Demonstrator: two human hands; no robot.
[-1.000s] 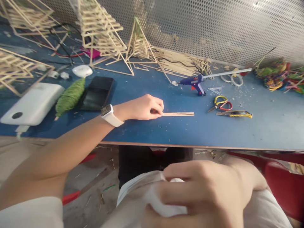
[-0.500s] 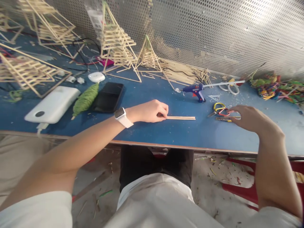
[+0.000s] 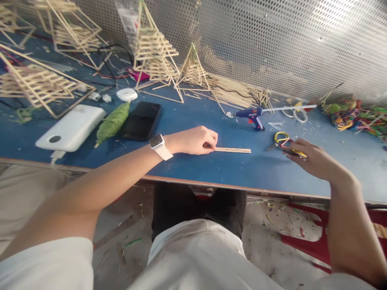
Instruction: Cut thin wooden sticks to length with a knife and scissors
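Note:
My left hand [image 3: 193, 141], with a white watch on the wrist, lies on the blue table [image 3: 211, 169] and pinches the near end of a few thin wooden sticks [image 3: 234, 150] that lie flat and point right. My right hand [image 3: 308, 159] is at the table's right, its fingers closed around a yellow and black utility knife [image 3: 298, 153]. Scissors with yellow and red handles [image 3: 279, 140] lie just left of that hand.
A blue glue gun [image 3: 252, 114] and a tape roll [image 3: 298, 114] lie behind the scissors. Stick pyramids [image 3: 155, 52], a loose stick pile [image 3: 232, 90], a black phone [image 3: 142, 120], green yarn [image 3: 113, 123] and a white power bank [image 3: 71, 129] fill the left. Perforated metal wall behind.
My right hand came up from my lap, reached to the table's right side and closed on the utility knife. My left hand stayed on the sticks.

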